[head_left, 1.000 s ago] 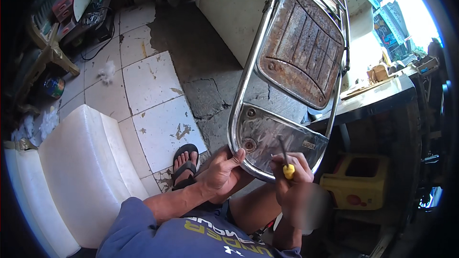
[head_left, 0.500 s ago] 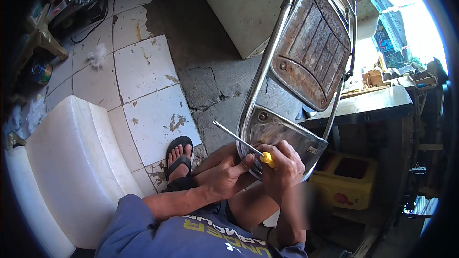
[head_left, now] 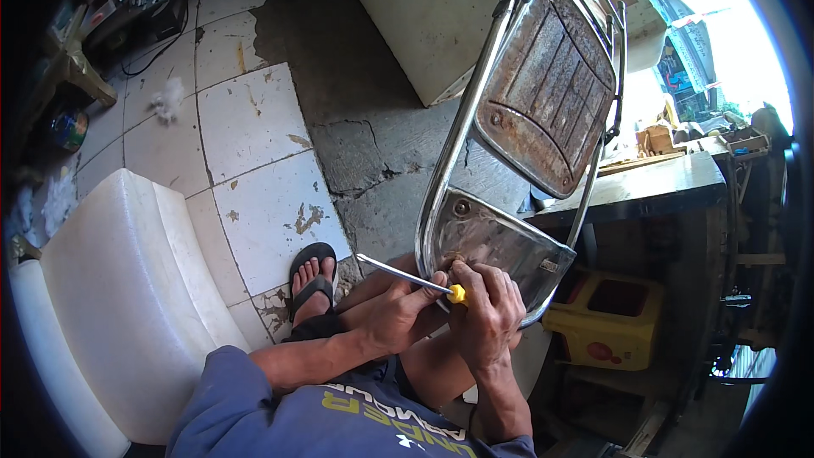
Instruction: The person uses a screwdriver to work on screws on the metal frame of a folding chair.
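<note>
A folding metal chair (head_left: 549, 89) leans tilted before me, with a rusty slatted panel above and a bare, scuffed metal panel (head_left: 500, 242) at its near end. My right hand (head_left: 492, 309) is closed on a screwdriver (head_left: 398, 272); its yellow handle is mostly inside the palm and the shaft points up and left. The right fingertips touch the scuffed panel near its lower left. My left hand (head_left: 400, 315) is closed at the chair's near bent tube, its thumb beside the screwdriver shaft. The other left fingers are largely hidden behind the tube.
A white padded seat (head_left: 127, 271) stands close at my left. To the right are a workbench (head_left: 649, 187) with wood scraps and a yellow container (head_left: 606, 322) beneath. A pale cabinet (head_left: 424, 21) stands ahead. White fluff (head_left: 167, 99) lies on the tiled floor (head_left: 254, 119).
My right hand has shifted slightly left, its fingertips now against the panel. The screwdriver has moved left and down, lying flatter, with its shaft nearer my left thumb.
</note>
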A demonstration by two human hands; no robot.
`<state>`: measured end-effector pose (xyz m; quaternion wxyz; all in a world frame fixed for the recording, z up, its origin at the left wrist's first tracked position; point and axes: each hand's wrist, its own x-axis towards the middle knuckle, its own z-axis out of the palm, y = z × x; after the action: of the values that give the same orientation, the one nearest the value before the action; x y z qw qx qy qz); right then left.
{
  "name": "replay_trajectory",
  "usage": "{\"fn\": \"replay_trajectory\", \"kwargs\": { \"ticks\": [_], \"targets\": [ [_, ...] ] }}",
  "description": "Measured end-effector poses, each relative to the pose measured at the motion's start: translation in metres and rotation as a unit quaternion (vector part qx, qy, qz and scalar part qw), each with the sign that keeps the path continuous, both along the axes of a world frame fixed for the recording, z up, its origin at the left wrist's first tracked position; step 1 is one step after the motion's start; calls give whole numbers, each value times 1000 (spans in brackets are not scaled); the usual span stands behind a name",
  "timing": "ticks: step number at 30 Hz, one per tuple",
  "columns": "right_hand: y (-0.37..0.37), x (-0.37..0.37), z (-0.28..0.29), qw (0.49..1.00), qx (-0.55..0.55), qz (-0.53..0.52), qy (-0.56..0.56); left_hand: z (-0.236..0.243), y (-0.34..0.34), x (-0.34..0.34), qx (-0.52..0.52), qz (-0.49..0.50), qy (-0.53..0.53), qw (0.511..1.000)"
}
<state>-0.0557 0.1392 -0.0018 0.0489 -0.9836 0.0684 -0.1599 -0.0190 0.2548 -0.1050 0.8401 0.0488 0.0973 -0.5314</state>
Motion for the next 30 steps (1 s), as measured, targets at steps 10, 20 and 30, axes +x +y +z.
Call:
{"fn": "replay_trajectory", "kwargs": {
  "ticks": [10,20,30],
  "targets": [
    [-8,-26,51,975,174,-119,66,39,4,25,55,-11,-61,997],
    [9,-53,161,984,-85,-4,156,27,-11,10,158,57,-131,977],
    [19,-28,169,970,-150,60,184,28,-14,8,156,70,-133,976]
  ]
}}
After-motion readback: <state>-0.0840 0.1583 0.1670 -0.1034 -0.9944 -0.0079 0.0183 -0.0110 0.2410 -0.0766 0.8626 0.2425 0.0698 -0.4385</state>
